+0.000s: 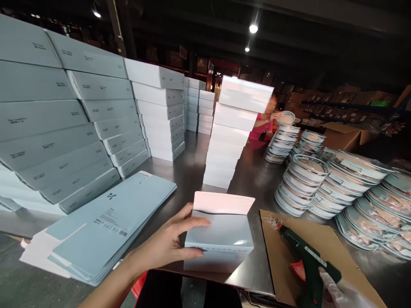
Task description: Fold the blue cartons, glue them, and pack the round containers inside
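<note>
A small pale blue box [221,233] stands near the table's front edge, with one flap raised along its far side. My left hand [171,235] grips the box's left side, the index finger on top and the thumb on the front. At the lower right, my right hand [334,286], in a white covering and partly blurred, is around the handle of a dark green glue gun [310,252] with a red trigger. The gun's tip is over a brown cardboard sheet [272,252], near whitish glue strings. Flat blue cartons [118,218] lie stacked to the left of my left hand.
Tall stacks of boxes [93,87] line the left side, and another box stack [227,137] stands straight ahead. Stacks of clear-lidded round containers [302,184] occupy the right. Behind them, a person in pink [258,128] has a hand at a container.
</note>
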A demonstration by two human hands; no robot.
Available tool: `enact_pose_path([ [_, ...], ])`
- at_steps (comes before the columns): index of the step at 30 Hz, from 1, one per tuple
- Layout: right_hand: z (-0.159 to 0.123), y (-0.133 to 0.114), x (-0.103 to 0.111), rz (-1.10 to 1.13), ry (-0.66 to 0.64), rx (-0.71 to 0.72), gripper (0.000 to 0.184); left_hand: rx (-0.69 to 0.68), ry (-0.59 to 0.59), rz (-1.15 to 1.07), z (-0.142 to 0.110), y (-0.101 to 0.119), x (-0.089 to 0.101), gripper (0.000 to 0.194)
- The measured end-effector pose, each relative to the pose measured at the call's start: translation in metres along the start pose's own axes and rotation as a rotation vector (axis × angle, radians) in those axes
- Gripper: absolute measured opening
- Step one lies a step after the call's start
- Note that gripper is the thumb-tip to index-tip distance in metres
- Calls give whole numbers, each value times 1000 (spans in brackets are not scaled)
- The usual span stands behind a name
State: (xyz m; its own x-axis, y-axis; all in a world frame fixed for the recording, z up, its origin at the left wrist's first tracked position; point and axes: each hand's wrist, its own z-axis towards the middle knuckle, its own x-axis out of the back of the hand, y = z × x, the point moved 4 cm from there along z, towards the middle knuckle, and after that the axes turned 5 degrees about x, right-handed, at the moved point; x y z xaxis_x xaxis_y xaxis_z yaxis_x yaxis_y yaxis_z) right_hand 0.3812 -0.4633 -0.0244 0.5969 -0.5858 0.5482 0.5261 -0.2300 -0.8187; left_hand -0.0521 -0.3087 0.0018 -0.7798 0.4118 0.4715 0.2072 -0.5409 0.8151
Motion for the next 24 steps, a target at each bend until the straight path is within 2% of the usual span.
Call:
enact_pose_path([
  [2, -3, -18, -6, -7, 1, -28, 25, 5, -1, -3, 0, 0, 1, 48],
  [3, -5, -33, -18, 28, -29, -13, 35, 8, 3, -2, -1, -1, 1, 48],
  [4, -7, -51, -36, 83, -82, 27, 52, 9, 10, 0, -1, -2, 1, 48],
  [5, -8, -72, -56, 207, -147, 124, 75, 8, 16, 4, -2, -4, 1, 49],
  [6, -11, -93, -79, 331, -298, 251, 96, 1, 20, 8, -2, -6, 0, 49],
  [8, -16, -124, -114, 487, -514, 456, 109, -32, 33, 25, -3, -10, -5, 45],
  [10, -19, -134, -132, 511, -602, 582, 100, -109, 120, -16, -4, -13, -11, 41],
  [12, -20, -130, -134, 450, -593, 650, 83, -223, 255, -111, -5, -16, -16, 51],
  [14, -22, -125, -131, 373, -581, 728, 73, -313, 338, -181, -7, -18, -19, 61],
  [16, -27, -129, -129, 310, -578, 861, 69, -343, 316, -160, -7, -17, -21, 56],
  [19, -34, -146, -129, 260, -556, 1082, 59, -333, 215, -26, -8, -10, -17, 31],
  [22, -37, -160, -132, 228, -528, 1183, 52, -308, 137, 133, -9, -1, -12, 24],
  [24, -37, -163, -133, 210, -511, 1211, 52, -299, 135, 186, -9, 3, -11, 23],
])
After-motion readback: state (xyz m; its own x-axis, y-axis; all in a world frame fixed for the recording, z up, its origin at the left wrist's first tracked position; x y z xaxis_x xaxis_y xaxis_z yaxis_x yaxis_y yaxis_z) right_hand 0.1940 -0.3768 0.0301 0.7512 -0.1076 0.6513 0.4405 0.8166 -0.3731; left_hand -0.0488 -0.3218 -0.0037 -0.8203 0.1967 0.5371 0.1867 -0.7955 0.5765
